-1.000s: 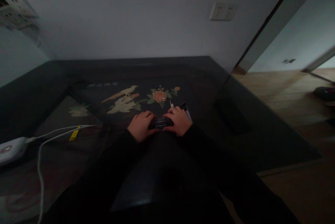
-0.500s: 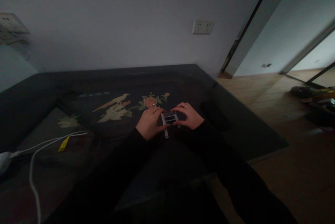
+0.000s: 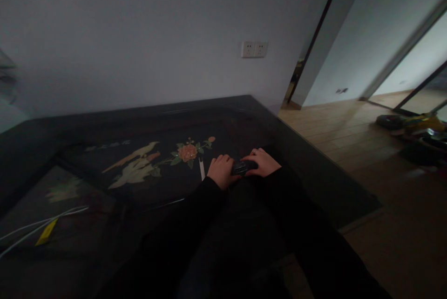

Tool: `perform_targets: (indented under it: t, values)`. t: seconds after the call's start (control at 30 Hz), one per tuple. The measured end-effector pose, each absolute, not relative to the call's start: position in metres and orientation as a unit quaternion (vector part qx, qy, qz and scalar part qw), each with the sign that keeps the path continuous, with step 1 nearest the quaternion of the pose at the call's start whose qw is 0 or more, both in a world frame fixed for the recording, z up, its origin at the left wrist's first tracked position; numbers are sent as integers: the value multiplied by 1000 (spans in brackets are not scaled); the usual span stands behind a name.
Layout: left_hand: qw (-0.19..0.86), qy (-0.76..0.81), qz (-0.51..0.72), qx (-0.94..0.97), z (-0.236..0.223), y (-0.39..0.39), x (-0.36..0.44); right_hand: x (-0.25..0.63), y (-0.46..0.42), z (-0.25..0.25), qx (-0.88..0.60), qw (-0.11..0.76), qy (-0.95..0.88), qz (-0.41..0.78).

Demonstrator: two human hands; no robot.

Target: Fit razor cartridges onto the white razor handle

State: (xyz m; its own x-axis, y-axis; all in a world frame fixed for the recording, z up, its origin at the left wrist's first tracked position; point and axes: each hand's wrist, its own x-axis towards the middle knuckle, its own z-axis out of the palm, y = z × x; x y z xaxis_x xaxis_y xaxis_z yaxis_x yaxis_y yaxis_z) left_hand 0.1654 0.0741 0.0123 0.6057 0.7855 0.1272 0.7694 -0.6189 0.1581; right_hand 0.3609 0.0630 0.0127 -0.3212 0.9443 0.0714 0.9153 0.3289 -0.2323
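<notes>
Both of my hands are together over the dark table point(image 3: 314, 178), right of its inlaid flower picture. Between them is a small black object with a ridged or gridded face point(image 3: 240, 167); its kind is too dark and small to make out. My left hand point(image 3: 221, 171) closes its fingers on the object's left end. On its right end my right hand point(image 3: 264, 163) grips with thumb and fingers. Just left of my left hand a narrow whitish strip point(image 3: 201, 168) with a dark notch at its tip lies slanted, its lower end meeting the sleeve.
White cables point(image 3: 70, 212) with a yellow tag point(image 3: 46, 232) cross the table's left part. A double wall socket point(image 3: 254, 49) is on the wall behind. The table's right edge borders a wooden floor point(image 3: 321, 126), with a dark pile of things point(image 3: 419, 131) farther right.
My view has swung right. Half a second ago both hands held a silvery framed piece with a strip pointing down; now the black ridged object is between them and a whitish strip shows at the left.
</notes>
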Motion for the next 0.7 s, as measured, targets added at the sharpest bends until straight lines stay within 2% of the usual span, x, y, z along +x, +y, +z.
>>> perform_targets:
  t: [0.53,0.7]
  values:
    - [51,401,115,907,21,76,158,357,61,7,-572,99,-812,63]
    - [91,346,185,915,49,62,136,353,54,23,-564,170,-807,48]
